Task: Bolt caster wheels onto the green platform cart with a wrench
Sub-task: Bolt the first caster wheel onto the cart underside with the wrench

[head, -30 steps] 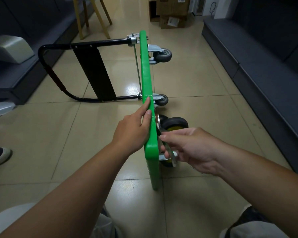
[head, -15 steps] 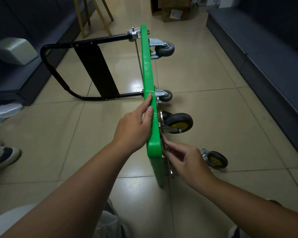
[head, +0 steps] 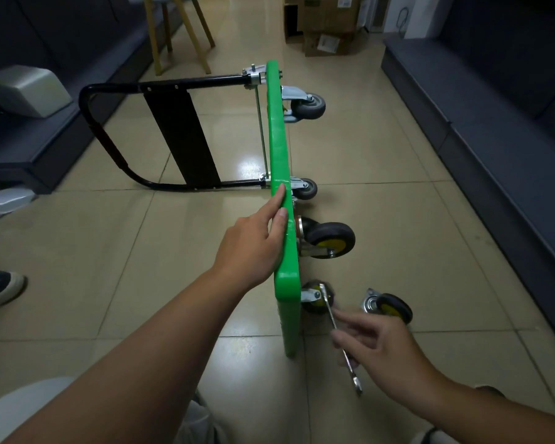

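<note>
Green platform cart [head: 282, 155], stood on edge, is steadied by the flat-fingered left hand [head: 253, 248], while the wrench [head: 337, 331] is pinched in the right hand [head: 378, 350] at the cart's near-corner caster [head: 318, 298], seemingly unfinished, three others appearing mounted and one loose caster [head: 391, 307] seen beside the cart.

Tiled floor [head: 398, 155] bears the cart [head: 277, 139] on edge; a loose caster [head: 391, 307] lies right of it, boxes [head: 327, 24] beyond.
</note>
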